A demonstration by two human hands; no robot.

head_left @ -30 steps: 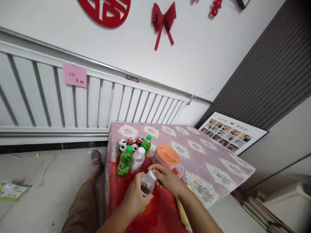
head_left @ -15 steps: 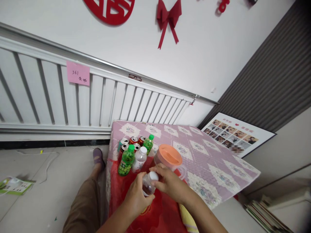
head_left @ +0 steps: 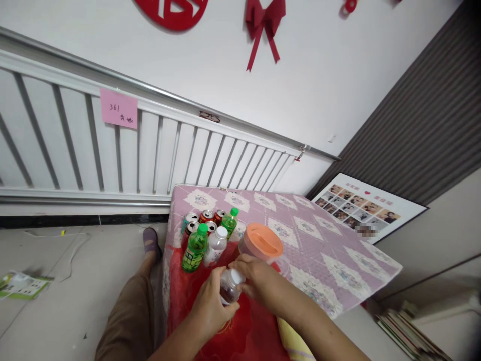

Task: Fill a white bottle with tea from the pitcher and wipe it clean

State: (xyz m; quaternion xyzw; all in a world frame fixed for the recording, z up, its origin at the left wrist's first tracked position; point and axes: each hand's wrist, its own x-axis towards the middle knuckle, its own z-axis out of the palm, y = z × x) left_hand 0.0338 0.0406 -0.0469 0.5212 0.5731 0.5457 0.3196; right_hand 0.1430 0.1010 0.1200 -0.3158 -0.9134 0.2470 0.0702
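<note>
My left hand (head_left: 214, 300) is wrapped round the body of a clear plastic bottle (head_left: 226, 291) with a white cap (head_left: 236, 276). From the other side my right hand (head_left: 252, 276) grips that cap between thumb and fingers. The bottle is tilted a little, above a red cloth (head_left: 203, 336). Just beyond stand another white-capped bottle (head_left: 215, 248), a green-capped drink bottle (head_left: 195, 250) and a second green-capped bottle (head_left: 229, 224). Several opened drink cans (head_left: 207, 216) cluster behind them. Right of these is a clear pitcher with an orange lid (head_left: 263, 240), partly hidden by my right hand.
A purple floral cover (head_left: 293, 210) lies over the table, with a folded yellow cloth (head_left: 291, 341) at its near edge. Behind it runs a white radiator (head_left: 180, 155). At right leans a framed photo board (head_left: 370, 208). A power strip (head_left: 24, 286) lies on the floor.
My right hand has turned over the cap, its fingers curling further round it. The left hand keeps its hold on the bottle. The camera view has shifted slightly.
</note>
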